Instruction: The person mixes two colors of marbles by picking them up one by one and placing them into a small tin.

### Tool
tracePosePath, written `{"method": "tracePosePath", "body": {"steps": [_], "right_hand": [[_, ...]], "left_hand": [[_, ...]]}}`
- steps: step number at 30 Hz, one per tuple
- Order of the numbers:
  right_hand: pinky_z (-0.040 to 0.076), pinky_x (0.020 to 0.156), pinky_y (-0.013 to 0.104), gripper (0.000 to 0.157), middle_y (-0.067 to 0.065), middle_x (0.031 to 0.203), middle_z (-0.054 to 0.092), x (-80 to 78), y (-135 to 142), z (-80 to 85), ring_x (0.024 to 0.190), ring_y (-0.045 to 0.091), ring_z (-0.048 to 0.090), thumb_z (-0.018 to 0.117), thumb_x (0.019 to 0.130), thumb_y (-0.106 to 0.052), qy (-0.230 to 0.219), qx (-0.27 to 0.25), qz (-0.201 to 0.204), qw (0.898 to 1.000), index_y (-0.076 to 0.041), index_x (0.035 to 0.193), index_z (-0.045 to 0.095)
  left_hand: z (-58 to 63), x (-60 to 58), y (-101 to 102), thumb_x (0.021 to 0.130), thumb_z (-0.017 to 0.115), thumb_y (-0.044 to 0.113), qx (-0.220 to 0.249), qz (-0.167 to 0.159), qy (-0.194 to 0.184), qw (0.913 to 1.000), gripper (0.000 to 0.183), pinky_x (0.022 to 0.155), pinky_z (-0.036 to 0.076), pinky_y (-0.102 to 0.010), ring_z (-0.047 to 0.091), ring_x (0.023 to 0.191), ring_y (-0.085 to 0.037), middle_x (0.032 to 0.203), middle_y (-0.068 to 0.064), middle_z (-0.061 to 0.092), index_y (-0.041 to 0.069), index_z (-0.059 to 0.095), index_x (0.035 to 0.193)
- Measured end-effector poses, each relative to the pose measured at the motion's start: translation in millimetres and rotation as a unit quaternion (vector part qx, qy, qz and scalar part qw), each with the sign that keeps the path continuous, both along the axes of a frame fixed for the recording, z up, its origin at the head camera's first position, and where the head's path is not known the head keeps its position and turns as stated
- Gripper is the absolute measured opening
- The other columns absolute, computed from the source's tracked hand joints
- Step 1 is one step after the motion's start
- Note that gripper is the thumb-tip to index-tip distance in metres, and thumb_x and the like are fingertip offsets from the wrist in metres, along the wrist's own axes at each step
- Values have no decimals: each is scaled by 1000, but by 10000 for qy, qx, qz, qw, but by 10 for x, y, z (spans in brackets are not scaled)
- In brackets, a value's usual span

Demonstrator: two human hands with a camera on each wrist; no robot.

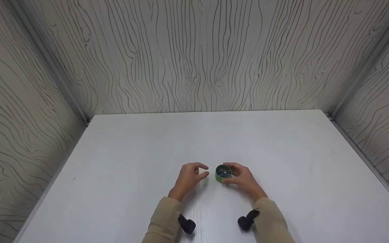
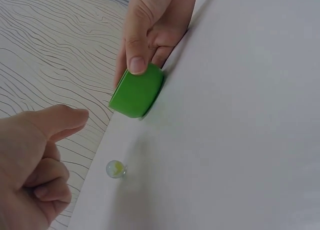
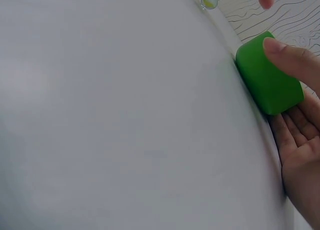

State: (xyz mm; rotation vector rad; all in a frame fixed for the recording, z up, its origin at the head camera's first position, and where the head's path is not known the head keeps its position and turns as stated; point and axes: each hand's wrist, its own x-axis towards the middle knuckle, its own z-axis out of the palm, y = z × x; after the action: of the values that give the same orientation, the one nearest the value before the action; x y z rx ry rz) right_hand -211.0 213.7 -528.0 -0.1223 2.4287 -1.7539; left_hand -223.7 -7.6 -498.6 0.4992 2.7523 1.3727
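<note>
My right hand [image 1: 243, 179] grips a small green cup [image 1: 218, 178] by its side, thumb on the near wall and fingers around the far one. Several shiny, dark-looking round things, probably marbles, lie inside it in the head view. Both wrist views show the green wall of the cup [image 2: 137, 93] but not its contents. A clear glass marble [image 2: 115, 169] with a yellow swirl lies on the table beside the cup. Near that marble, my left hand [image 1: 189, 175] holds nothing, its thumb and index finger apart and pointing toward the cup, the other fingers bent.
A white table [image 1: 140, 148] spreads out on all sides of the hands. Behind it stands a panel [image 1: 194, 60] with a wood-grain pattern, and similar panels flank it left and right. Each sleeved wrist carries a small black camera [image 1: 187, 225].
</note>
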Motion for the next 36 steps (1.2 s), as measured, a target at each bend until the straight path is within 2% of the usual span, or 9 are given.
{"method": "tracePosePath", "body": {"steps": [6,11,16,21,26,31,36], "right_hand": [[33,114,48,66,19,141,52,7,-5,13,136,36,46,80,76,-16,-39,89,-62,9999,-4,135,52],[33,114,48,66,19,141,53,8,-8,26,135,36,47,81,75,-15,-51,104,-96,9999,-5,134,53],[33,114,48,68,20,140,53,9,-9,32,134,36,48,82,74,-15,-64,94,-82,9999,-3,134,53],[35,113,47,69,23,140,52,16,-9,46,134,39,48,82,74,-16,-67,-26,-25,10000,0,134,51],[35,113,47,69,23,139,52,25,-9,53,133,38,48,81,75,-17,-79,-2,-23,10000,-1,135,51],[35,113,46,68,22,140,52,31,-13,57,133,38,49,81,75,-15,-104,15,-58,9999,-1,135,52],[35,113,47,67,23,140,52,39,-10,73,133,38,48,81,75,-14,-75,-15,-54,10000,0,134,52]], "left_hand": [[-75,3,-85,85,71,16,240,110,-359,9990,19,58,30,-18,37,63,-8,66,5,38,5,73,101],[-148,15,-140,84,72,15,360,178,-496,9980,19,59,31,-19,38,64,-9,66,4,38,4,73,100],[-210,27,-187,82,74,15,448,215,-446,9978,21,62,32,-20,39,68,-9,70,3,43,2,73,99],[-235,28,-212,81,75,15,547,220,-448,9973,24,57,30,-17,36,59,-7,65,4,40,3,72,101],[-253,40,-196,80,75,13,455,263,-327,9981,22,57,30,-17,35,58,-5,62,6,38,4,72,99],[-264,52,-170,79,74,11,226,340,-258,9988,21,62,33,-18,39,63,-7,68,3,48,5,73,99],[-277,63,-150,80,74,12,57,494,-379,9980,22,68,37,-22,45,73,-10,78,-2,58,8,73,101]]}}
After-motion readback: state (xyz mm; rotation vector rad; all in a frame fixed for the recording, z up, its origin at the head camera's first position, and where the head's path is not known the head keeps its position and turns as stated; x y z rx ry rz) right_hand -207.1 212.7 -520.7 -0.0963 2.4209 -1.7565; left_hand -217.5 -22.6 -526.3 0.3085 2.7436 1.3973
